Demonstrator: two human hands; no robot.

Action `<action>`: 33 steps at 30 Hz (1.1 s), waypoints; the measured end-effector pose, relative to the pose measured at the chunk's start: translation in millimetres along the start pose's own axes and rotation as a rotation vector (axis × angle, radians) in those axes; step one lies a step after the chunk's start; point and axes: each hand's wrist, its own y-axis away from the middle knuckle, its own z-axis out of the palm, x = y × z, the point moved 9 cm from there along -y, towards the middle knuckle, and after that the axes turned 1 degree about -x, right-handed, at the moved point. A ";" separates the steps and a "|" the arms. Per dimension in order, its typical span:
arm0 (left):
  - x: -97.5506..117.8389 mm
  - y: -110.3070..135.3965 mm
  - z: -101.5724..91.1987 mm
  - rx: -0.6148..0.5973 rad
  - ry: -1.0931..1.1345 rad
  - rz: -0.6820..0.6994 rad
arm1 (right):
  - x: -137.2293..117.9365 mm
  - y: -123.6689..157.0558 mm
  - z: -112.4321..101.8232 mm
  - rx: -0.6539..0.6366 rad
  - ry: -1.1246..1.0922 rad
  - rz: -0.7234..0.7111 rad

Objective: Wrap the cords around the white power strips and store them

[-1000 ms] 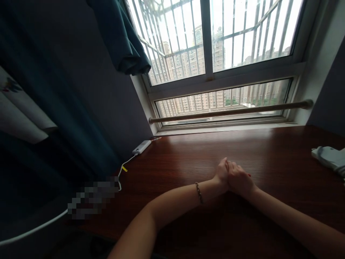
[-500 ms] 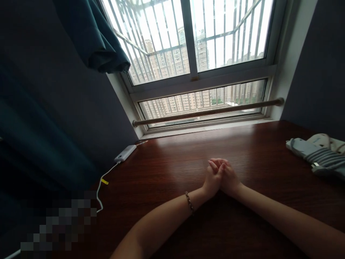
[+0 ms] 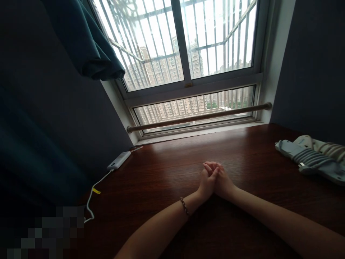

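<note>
My left hand (image 3: 206,184) and my right hand (image 3: 223,182) are clasped together above the dark red-brown wooden table (image 3: 167,172). The fingers of each hand are closed around the other, and the palms are hidden. No object shows between them. A beaded bracelet (image 3: 184,206) circles my left wrist. Both forearms come in from the lower edge and the right side of the view.
On the right lie power strips (image 3: 309,151) with grey cords wound around them. A white power bank-like box (image 3: 119,160) with a white cable (image 3: 93,192) sits at the left edge. Behind the table are a barred window (image 3: 185,82), a rail (image 3: 199,118) and a blue curtain (image 3: 88,46).
The view has shifted slightly, so the window, table items and hands appear a little further left and lower. My hands remain clasped together.
</note>
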 end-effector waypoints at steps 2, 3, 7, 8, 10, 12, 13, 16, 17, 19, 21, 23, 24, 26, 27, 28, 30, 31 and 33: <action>0.6 -0.3 -1.3 0.020 0.001 -0.006 | 0.9 0.9 3.0 -0.008 0.031 0.006; 0.5 -0.2 -1.7 0.025 -0.003 -0.013 | 1.7 1.4 4.5 -0.016 0.045 0.013; -1.0 -0.3 -1.5 0.024 -0.003 -0.027 | 3.5 2.5 7.6 -0.035 0.057 0.029; -1.7 -0.5 -1.4 0.022 0.001 -0.027 | 3.6 2.6 7.9 -0.037 0.052 0.030; -3.4 -0.9 -1.5 0.021 0.006 -0.027 | 3.8 2.7 8.6 -0.044 0.043 0.031; -4.9 -1.1 -1.7 0.019 0.004 -0.025 | 4.1 2.8 9.1 -0.050 0.038 0.032; -5.4 -1.1 -1.7 0.017 0.001 -0.024 | 4.2 2.8 9.3 -0.052 0.036 0.033; -5.9 -1.1 -1.9 0.009 -0.004 -0.019 | 4.9 2.8 10.1 -0.066 0.024 0.040; -6.0 -1.2 -2.2 0.010 -0.004 -0.018 | 5.0 2.8 10.4 -0.071 0.018 0.041; -6.4 -1.6 -2.7 0.012 -0.003 -0.018 | 5.1 2.6 10.8 -0.077 0.008 0.041; -7.0 -1.9 -3.1 0.014 -0.008 -0.019 | 5.3 2.5 10.7 -0.074 0.008 0.042; -7.6 -2.0 -3.5 0.018 -0.015 -0.023 | 5.1 2.3 10.8 -0.072 0.007 0.040; -7.5 -2.0 -3.7 0.019 -0.017 -0.023 | 5.0 2.2 10.9 -0.070 0.006 0.040; -6.8 -1.9 -3.5 0.018 -0.013 -0.021 | 4.8 2.0 11.2 -0.072 0.000 0.037; -6.3 -1.8 -3.1 0.014 -0.011 -0.019 | 4.7 1.8 11.2 -0.072 -0.001 0.037; -5.8 -1.8 -2.8 0.012 -0.007 -0.016 | 4.8 1.6 10.9 -0.070 -0.002 0.037; -5.4 -1.9 -2.5 0.012 -0.004 -0.014 | 4.8 1.2 10.1 -0.069 -0.007 0.036; -5.7 -1.9 -2.7 0.016 -0.005 -0.015 | 4.7 0.9 9.7 -0.069 -0.012 0.034; -6.5 -2.1 -3.7 0.029 -0.011 -0.020 | 4.4 0.4 8.9 -0.072 -0.024 0.028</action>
